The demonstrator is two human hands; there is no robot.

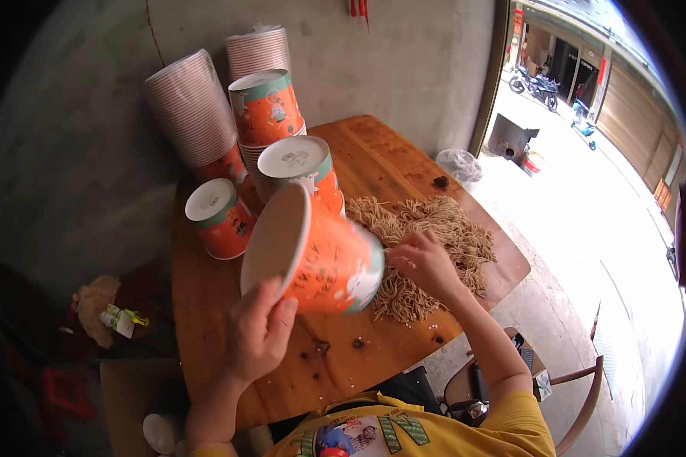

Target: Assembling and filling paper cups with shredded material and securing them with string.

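Tilted on its side above the table, an orange paper bucket (pixel 334 266) has a white inside and a green band round its base. My left hand (pixel 261 331) grips it by the rim, thumb outside; the other fingers are largely hidden. Close to the bucket's base, my right hand (pixel 425 263) is curled with fingertips together over a loose pile of tan cords (pixel 453 228). Whatever those fingertips pinch is too small and blurred to make out. Similar buckets stand upside down beyond: one at the left (pixel 219 221), another (pixel 301 164) just behind the held one.
Tall nested bucket stacks (pixel 190 107) lean near the wall at the table's (pixel 373 354) far left. A dark lump (pixel 440 182) lies beyond the cords. A clear plastic bag (pixel 460 164) is past the far edge, and a wooden chair (pixel 587 407) stands at right.
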